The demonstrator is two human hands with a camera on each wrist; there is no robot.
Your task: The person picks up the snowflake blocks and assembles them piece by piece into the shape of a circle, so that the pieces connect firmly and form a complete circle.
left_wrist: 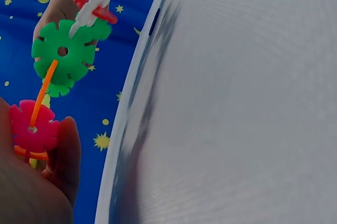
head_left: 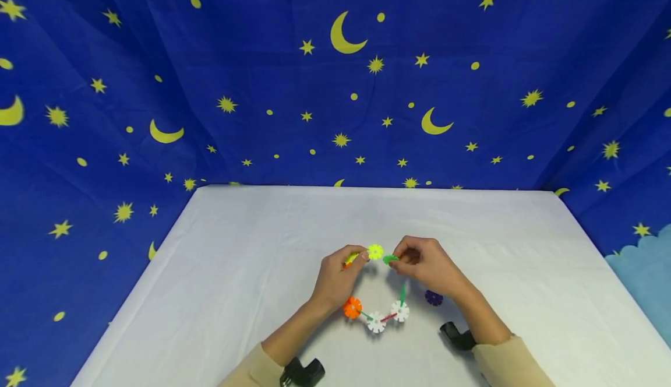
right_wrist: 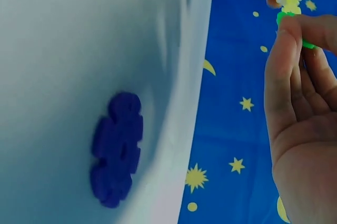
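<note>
My left hand (head_left: pixel 335 282) pinches a chain of interlocking notched discs at its upper left, where yellow and orange pieces show between thumb and fingers. A yellow disc (head_left: pixel 375 252) stands out past those fingertips. Close to its right, a green disc (head_left: pixel 389 259) is pinched by my right hand (head_left: pixel 432 264). Below the hands curves the rest of the chain, with an orange disc (head_left: pixel 353 307), a white disc (head_left: pixel 375 322) and others edge-on between. In the left wrist view a pink disc (left_wrist: pixel 34 129) lies in the left hand's grip, with a larger green disc (left_wrist: pixel 63 42) beyond it.
A loose purple disc (head_left: pixel 433 298) lies on the white tabletop (head_left: pixel 251 247), right of the chain and below the right hand. Black wrist mounts (head_left: pixel 458 337) sit at both cuffs. A blue curtain (head_left: pixel 293 72) with yellow stars and moons surrounds the table's back and sides.
</note>
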